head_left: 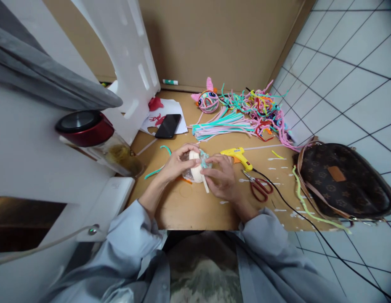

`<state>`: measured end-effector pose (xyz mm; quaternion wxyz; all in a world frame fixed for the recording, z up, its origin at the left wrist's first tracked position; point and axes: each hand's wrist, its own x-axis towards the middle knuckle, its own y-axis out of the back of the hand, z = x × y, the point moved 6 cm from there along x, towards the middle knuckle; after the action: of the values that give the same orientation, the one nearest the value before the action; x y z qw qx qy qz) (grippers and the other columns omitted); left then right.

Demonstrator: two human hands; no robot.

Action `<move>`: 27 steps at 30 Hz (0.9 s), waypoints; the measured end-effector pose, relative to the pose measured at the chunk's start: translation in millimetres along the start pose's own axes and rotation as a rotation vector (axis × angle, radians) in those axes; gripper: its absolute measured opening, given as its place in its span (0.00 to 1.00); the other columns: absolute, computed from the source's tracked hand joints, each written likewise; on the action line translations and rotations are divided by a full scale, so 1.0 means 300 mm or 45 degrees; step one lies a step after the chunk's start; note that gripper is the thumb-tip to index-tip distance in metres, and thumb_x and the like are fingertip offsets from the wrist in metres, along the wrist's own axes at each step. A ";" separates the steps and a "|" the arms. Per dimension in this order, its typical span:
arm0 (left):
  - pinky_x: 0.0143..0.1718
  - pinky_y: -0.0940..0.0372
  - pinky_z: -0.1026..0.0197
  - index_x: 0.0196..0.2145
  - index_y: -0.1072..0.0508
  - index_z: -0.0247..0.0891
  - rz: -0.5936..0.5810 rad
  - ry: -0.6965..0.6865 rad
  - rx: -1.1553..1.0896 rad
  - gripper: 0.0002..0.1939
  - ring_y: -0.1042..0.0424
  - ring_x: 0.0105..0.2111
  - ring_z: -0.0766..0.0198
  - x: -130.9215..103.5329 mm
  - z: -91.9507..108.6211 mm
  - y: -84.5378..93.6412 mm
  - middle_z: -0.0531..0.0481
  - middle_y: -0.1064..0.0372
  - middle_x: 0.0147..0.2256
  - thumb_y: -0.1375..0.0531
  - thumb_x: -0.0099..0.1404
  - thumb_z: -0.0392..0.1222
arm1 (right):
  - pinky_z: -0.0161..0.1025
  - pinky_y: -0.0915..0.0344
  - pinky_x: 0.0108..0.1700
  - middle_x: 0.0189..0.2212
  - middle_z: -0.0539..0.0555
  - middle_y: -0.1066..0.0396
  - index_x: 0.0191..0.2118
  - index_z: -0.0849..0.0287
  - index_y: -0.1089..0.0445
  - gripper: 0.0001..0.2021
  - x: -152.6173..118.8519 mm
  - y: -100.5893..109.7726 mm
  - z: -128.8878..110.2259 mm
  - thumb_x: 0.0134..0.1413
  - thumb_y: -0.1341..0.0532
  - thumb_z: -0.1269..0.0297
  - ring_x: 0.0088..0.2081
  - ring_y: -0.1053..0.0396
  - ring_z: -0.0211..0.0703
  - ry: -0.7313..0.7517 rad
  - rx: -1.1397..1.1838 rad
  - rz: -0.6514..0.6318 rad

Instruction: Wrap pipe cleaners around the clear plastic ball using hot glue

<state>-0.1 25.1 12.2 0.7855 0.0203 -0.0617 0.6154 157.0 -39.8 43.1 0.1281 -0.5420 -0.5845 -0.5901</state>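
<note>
Near the table's front edge, both hands hold a see-through plastic ball (pixel 186 173) with a wide white band (pixel 195 166) around it. My left hand (pixel 179 162) grips its left side, thumb against the band. From the right, the fingers of my right hand (pixel 222 174) press on mint-green fuzzy material (pixel 204 158) on the ball. A loose white end (pixel 206 185) of the band hangs below. An orange piece (pixel 186 181) lies partly under the ball, and a mint pipe cleaner (pixel 155 171) lies by my left wrist.
Right of my hands are a yellow glue gun (pixel 241 158) with a black cord and red-handled scissors (pixel 260 187). Behind lie pipe cleaners (pixel 223 126), a decorated ball (pixel 208 102) and a phone (pixel 168 126). A brown bag (pixel 349 181) stands right, a glass bottle (pixel 116 151) left.
</note>
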 end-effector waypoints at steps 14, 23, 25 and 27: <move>0.59 0.41 0.52 0.37 0.24 0.38 -0.025 -0.061 0.037 0.26 0.34 0.57 0.49 -0.001 0.006 0.011 0.42 0.30 0.49 0.27 0.49 0.58 | 0.45 0.33 0.43 0.35 0.51 0.22 0.38 0.52 0.30 0.08 0.005 0.009 -0.012 0.58 0.42 0.74 0.41 0.25 0.42 0.027 0.116 0.037; 0.59 0.39 0.50 0.38 0.23 0.39 0.008 -0.223 0.196 0.26 0.32 0.55 0.50 -0.003 0.013 0.016 0.42 0.32 0.50 0.30 0.51 0.63 | 0.43 0.31 0.43 0.35 0.51 0.22 0.37 0.53 0.30 0.08 0.008 0.011 -0.012 0.58 0.41 0.74 0.40 0.24 0.41 0.050 0.081 0.071; 0.59 0.39 0.48 0.37 0.22 0.39 0.039 -0.290 0.287 0.26 0.33 0.56 0.49 -0.007 0.027 0.018 0.41 0.32 0.51 0.30 0.51 0.64 | 0.44 0.31 0.44 0.34 0.51 0.22 0.37 0.53 0.30 0.08 0.007 0.012 -0.012 0.57 0.40 0.75 0.40 0.24 0.41 0.054 0.092 0.092; 0.59 0.39 0.48 0.36 0.22 0.39 0.060 -0.348 0.397 0.26 0.33 0.56 0.49 -0.012 0.044 0.019 0.40 0.32 0.51 0.30 0.51 0.63 | 0.44 0.30 0.44 0.33 0.51 0.22 0.37 0.53 0.30 0.07 0.005 0.012 -0.013 0.57 0.40 0.75 0.39 0.24 0.41 0.053 0.106 0.102</move>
<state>-7.5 21.5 24.7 0.7424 0.2237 -0.0722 0.6273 157.4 -43.2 47.3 0.1860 -0.5467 -0.5836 -0.5709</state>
